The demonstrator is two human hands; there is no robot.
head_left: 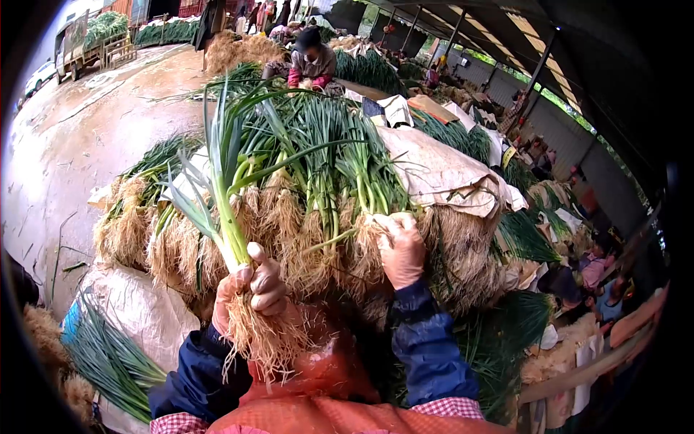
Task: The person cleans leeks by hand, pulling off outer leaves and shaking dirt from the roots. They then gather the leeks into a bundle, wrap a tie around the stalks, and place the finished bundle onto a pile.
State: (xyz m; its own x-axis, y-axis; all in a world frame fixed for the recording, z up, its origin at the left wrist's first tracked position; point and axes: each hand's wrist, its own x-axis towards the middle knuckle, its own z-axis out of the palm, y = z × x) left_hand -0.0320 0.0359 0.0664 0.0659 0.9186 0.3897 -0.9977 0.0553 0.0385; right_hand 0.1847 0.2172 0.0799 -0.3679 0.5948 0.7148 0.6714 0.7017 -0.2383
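My left hand (253,289) is wrapped round a small bunch of scallions (230,224), held upright with the leaves up and the pale roots (264,340) hanging below my fist. To the right, my right hand (401,246) pinches the root end of a scallion (370,189) at the near edge of the pile. A large heap of scallions (318,137) lies in front of me, green leaves pointing away and tangled roots (282,239) towards me. One yellowish stalk (329,241) sticks out sideways between my hands.
A cloth sack (441,166) covers the pile's right part. More scallions (116,362) lie on white sacking (144,304) at lower left. Across the pile a person (311,61) bends over their work. Wet ground (87,137) stretches left to a loaded truck (79,43). A wooden rail (585,362) stands at right.
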